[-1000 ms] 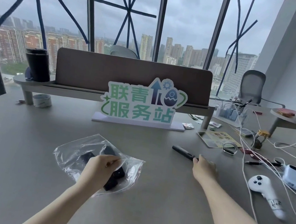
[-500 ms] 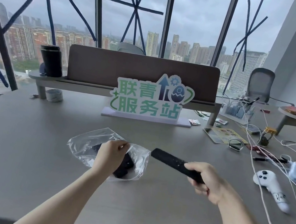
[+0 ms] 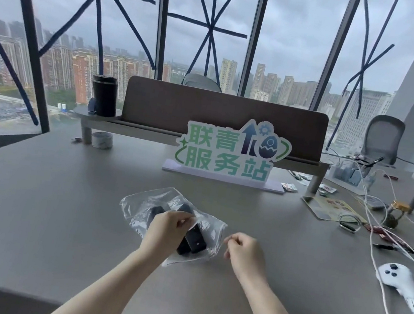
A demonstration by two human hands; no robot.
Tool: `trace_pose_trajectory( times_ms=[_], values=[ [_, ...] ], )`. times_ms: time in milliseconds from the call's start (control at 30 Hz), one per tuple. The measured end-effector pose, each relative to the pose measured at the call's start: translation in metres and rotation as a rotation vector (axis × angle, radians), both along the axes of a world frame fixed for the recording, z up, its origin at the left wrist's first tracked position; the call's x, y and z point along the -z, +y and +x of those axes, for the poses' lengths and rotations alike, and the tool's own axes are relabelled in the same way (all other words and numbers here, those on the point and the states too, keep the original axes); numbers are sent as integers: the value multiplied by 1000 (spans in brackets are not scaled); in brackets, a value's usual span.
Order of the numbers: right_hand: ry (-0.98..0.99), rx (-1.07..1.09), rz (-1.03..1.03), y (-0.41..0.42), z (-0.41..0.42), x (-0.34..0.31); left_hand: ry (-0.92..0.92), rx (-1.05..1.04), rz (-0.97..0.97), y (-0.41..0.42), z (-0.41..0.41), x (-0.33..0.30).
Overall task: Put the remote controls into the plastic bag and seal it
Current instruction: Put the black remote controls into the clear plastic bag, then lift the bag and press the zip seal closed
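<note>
A clear plastic bag (image 3: 139, 207) lies on the grey table in front of me with black remote controls (image 3: 194, 241) inside it. My left hand (image 3: 167, 227) rests on the bag and pinches its upper film near the mouth. My right hand (image 3: 244, 251) is just right of the bag, fingers pinched at the bag's right edge; no remote is in it. How many remotes the bag holds is hard to tell, as my left hand covers part of them.
A green-lettered sign (image 3: 230, 155) stands behind the bag before a brown divider. To the right lie a white game controller (image 3: 402, 282), white cables (image 3: 374, 251), a card and small items. A black tumbler (image 3: 104, 95) and tape roll (image 3: 102, 140) stand far left.
My right hand picked up a black remote from the table, carried it left to the bag, and now no longer holds it. The remote now lies in the bag. My left hand stayed on the bag.
</note>
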State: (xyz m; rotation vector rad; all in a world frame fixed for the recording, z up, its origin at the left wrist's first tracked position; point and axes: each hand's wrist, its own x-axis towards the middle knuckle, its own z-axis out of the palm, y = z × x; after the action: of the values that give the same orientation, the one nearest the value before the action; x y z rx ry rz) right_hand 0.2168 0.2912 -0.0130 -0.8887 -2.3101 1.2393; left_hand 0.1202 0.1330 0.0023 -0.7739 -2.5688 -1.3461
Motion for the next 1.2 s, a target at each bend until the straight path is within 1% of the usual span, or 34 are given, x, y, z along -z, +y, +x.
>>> trace_pose_trajectory(
  times_ms=[67, 133, 200, 267, 300, 333, 400, 433, 467, 567, 600, 700, 800, 867, 1000, 1100, 1133, 1200],
  values=[
    [-9, -45, 66, 6, -2, -5, -21, 31, -63, -1, 2, 3],
    [-46, -177, 86, 5, -13, -7, -38, 74, -159, -2, 6, 5],
    [-85, -236, 189, 3, -25, -8, -33, 118, -327, -5, 12, 5],
    [-105, -191, 321, 6, -36, -9, 19, 122, -546, -10, 19, 7],
    [-91, -166, 339, 7, -38, -10, 38, 112, -622, -15, 23, 6],
    [-77, -137, 326, 10, -39, -11, 37, 88, -678, -20, 24, 7],
    [-35, -109, 234, 13, -38, -17, 28, 6, -696, -34, 22, 6],
    [-14, -108, 159, 15, -36, -20, 30, -34, -673, -41, 17, 3],
    [9, -116, 66, 16, -34, -25, 10, -63, -608, -47, 11, -1],
    [98, -187, -250, 16, -30, -53, -251, -87, -153, -58, -13, -32],
    [139, -212, -313, 15, -29, -67, -289, -97, -14, -60, -19, -46],
    [319, -269, -441, 9, -25, -117, -185, -112, 240, -63, -31, -101],
    [472, -306, -440, 6, -20, -163, -119, -67, 417, -65, -36, -153],
    [484, -288, -362, 7, -17, -182, -137, -21, 462, -67, -37, -172],
    [385, -220, -138, 13, -9, -196, -213, 113, 460, -73, -33, -179],
    [320, -174, 89, 16, -4, -201, -134, 141, 332, -72, -27, -171],
    [316, -172, 131, 15, -2, -203, -82, 115, 294, -71, -25, -167],
    [325, -176, 148, 14, 0, -207, 21, 33, 270, -70, -24, -162]
  ],
)
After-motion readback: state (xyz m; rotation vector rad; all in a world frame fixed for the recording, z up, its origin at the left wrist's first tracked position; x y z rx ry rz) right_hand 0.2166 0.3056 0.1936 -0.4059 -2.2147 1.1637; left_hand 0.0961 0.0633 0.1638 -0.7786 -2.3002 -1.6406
